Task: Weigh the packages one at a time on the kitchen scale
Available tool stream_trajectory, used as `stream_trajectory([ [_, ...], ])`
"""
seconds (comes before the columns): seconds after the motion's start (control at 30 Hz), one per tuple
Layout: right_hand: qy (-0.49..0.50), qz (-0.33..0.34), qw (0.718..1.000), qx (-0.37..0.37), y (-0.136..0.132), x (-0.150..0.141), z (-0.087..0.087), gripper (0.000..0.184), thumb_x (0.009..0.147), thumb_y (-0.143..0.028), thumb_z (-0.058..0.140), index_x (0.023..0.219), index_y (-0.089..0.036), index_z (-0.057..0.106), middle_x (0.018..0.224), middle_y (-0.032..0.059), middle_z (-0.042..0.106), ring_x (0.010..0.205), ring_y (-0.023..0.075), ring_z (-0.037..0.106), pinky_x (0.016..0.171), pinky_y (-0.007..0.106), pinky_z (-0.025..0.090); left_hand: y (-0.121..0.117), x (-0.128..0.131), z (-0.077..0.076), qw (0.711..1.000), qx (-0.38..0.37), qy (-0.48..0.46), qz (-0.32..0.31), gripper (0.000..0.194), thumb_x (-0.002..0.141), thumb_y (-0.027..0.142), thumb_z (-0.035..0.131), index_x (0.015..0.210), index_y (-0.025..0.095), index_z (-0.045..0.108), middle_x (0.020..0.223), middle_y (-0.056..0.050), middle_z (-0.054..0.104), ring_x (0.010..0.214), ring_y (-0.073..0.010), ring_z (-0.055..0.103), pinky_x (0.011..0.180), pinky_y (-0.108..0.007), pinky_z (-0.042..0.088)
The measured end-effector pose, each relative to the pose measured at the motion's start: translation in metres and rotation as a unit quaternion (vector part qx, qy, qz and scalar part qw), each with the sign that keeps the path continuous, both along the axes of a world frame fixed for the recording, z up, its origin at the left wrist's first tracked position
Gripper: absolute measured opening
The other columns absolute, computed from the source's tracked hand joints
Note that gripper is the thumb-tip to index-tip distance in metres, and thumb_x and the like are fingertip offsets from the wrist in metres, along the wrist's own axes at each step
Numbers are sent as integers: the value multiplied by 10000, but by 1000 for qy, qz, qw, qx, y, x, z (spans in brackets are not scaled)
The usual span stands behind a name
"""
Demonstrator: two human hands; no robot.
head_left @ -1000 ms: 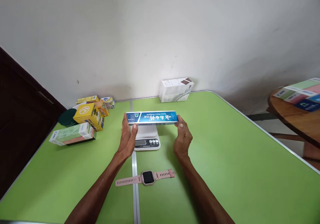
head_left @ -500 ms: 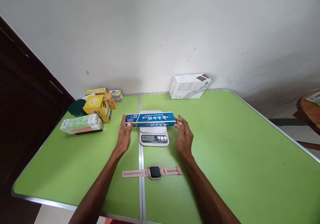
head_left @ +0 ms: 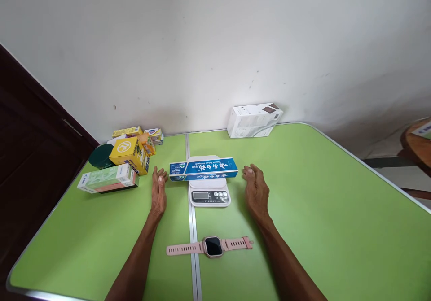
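A blue toothpaste box (head_left: 203,169) lies crosswise on a white digital kitchen scale (head_left: 210,198), its two ends reaching past the platform. The scale's small display looks blank. My left hand (head_left: 159,191) is just off the box's left end, fingers apart and holding nothing. Beyond the right end, my right hand (head_left: 256,191) is also free of the box, with its fingers loosely curled and a gap between them and the thumb. A pink-strapped smartwatch (head_left: 213,246) lies flat in front of the scale, between my forearms.
At the left back stand a green-and-white box (head_left: 106,178), a yellow box (head_left: 129,154), a dark green round container (head_left: 101,156) and several smaller boxes. A white box (head_left: 255,120) stands near the wall. A metal seam (head_left: 187,146) crosses the green table (head_left: 319,202).
Both hands have let go of the toothpaste box and moved outward, the left to the left and the right to the right. The box stays on the scale. The view has shifted slightly.
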State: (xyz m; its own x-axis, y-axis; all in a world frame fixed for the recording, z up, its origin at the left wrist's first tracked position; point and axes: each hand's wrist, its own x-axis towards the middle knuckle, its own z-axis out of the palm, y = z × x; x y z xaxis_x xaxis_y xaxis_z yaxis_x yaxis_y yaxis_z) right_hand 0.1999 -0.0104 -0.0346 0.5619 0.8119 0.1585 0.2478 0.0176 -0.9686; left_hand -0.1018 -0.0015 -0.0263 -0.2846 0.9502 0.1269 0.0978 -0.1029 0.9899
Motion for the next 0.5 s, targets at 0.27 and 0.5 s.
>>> stream_trajectory([
  [0.27, 6, 30, 999, 22, -6, -5, 14, 742, 1030, -705, 383, 1474, -145, 583, 1446, 208, 658, 1363, 331, 602, 1175, 568, 419, -7, 4, 8, 998, 9, 61, -27, 923, 984, 788, 357, 1682, 202, 210, 1684, -210, 379, 1542, -297, 434, 1266, -477, 360],
  [0.5, -23, 95, 995, 16, -22, -31, 26, 798, 978, -739, 412, 1495, -160, 598, 1518, 182, 602, 1437, 375, 522, 1212, 593, 364, -34, 32, 22, 985, -2, 116, -127, 926, 1000, 750, 361, 1704, 196, 124, 1788, -145, 138, 1667, -246, 75, 1356, -433, 47],
])
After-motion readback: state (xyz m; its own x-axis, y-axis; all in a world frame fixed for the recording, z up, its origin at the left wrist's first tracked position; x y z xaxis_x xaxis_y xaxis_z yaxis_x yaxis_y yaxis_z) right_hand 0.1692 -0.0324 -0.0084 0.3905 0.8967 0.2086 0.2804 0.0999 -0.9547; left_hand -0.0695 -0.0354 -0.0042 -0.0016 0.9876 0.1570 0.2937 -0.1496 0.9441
